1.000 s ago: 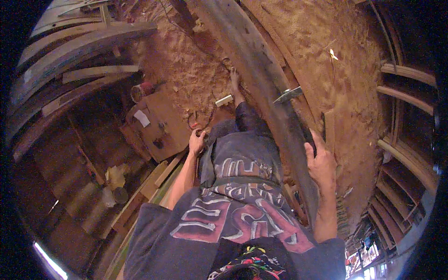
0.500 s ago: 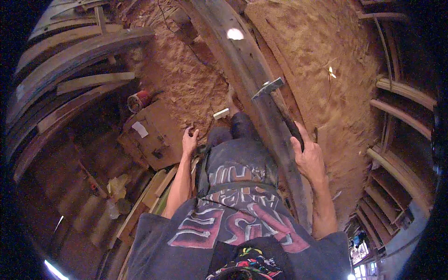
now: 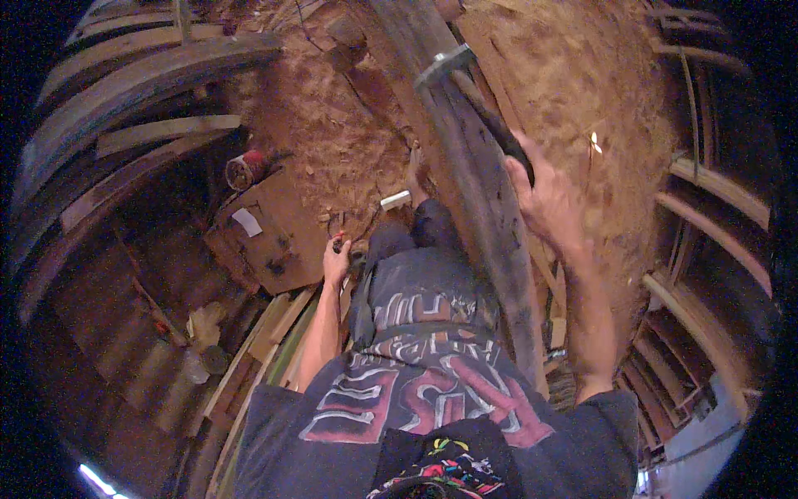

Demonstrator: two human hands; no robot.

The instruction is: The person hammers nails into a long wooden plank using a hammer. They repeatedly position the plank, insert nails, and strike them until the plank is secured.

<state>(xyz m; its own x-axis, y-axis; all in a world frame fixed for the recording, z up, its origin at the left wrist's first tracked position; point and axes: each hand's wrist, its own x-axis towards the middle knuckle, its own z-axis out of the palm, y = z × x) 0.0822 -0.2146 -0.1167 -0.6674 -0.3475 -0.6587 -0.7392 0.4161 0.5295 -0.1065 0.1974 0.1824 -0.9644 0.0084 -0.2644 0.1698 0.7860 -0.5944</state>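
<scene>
A hammer (image 3: 492, 121) with a metal head and dark handle is in my right hand (image 3: 542, 185), the fingers wrapped round the handle's end. Its head lies over the far part of a long, thick wooden beam (image 3: 486, 220), which runs from the top down along my right side. Whether the head touches the wood I cannot tell. My left hand (image 3: 336, 259) is held low beside my leg, near a brown wooden box (image 3: 278, 224). Its fingers are closed round something small, dark and red that I cannot make out.
A red can (image 3: 246, 170) stands behind the box, which has a white paper on it. A small white block (image 3: 396, 200) lies by my foot on sawdust-covered ground (image 3: 549, 75). Planks (image 3: 166, 137) are stacked at left; more timber (image 3: 715, 220) lines the right.
My right hand has carried the hammer forward, away from me along the beam, and is slightly blurred. More red now shows at my left fingers, which have barely moved.
</scene>
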